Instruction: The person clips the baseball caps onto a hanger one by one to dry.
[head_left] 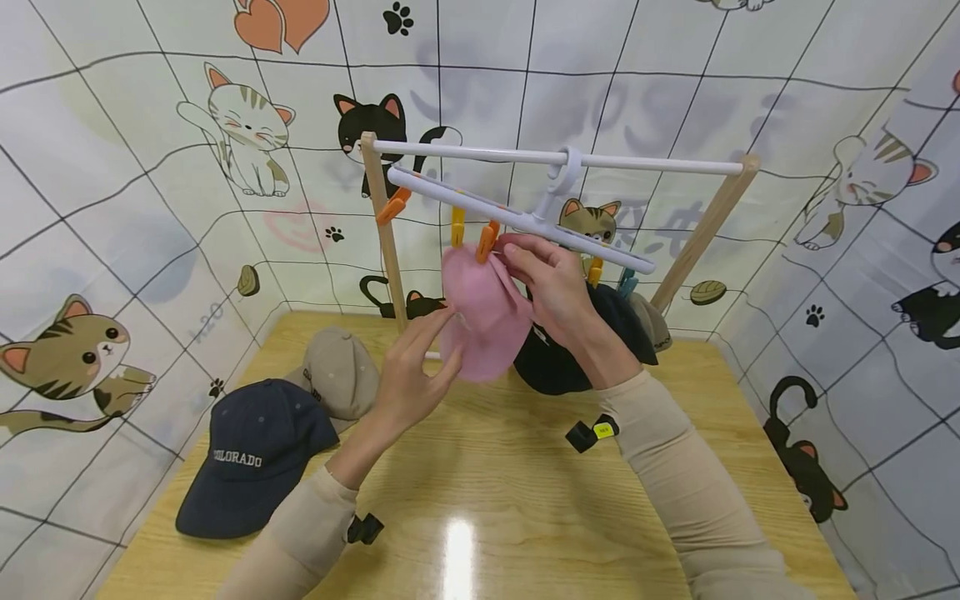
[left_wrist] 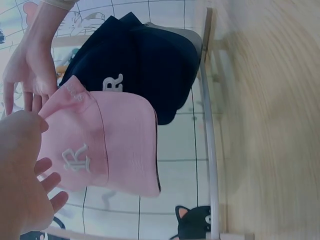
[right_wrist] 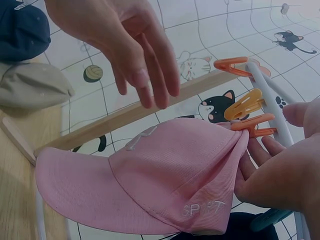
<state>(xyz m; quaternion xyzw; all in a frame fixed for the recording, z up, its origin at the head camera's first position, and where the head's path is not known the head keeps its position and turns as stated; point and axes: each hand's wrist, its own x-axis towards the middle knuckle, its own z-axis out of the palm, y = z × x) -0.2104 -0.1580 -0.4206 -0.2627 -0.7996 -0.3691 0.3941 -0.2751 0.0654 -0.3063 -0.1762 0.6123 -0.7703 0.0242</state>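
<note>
A pink cap [head_left: 486,321] hangs from the white hanger [head_left: 517,218] by an orange clip [head_left: 487,240], with a yellow clip [head_left: 457,227] beside it. My right hand [head_left: 553,287] is at the cap's back edge; in the right wrist view its fingers touch the fabric below the orange clip [right_wrist: 254,125], and the thumb stands apart. My left hand [head_left: 412,367] is beside the cap on the left, its fingers loosely extended; the right wrist view shows a gap between them and the crown. White lettering marks the pink cap [left_wrist: 131,145].
Dark caps [head_left: 551,367] and a grey cap [head_left: 651,321] hang at the hanger's right. A navy cap [head_left: 262,454] and a beige cap [head_left: 341,375] lie on the table [head_left: 480,500] at left. The hanger hooks over a white rod [head_left: 660,164] between wooden posts. Another orange clip [head_left: 393,206] grips the hanger's left end.
</note>
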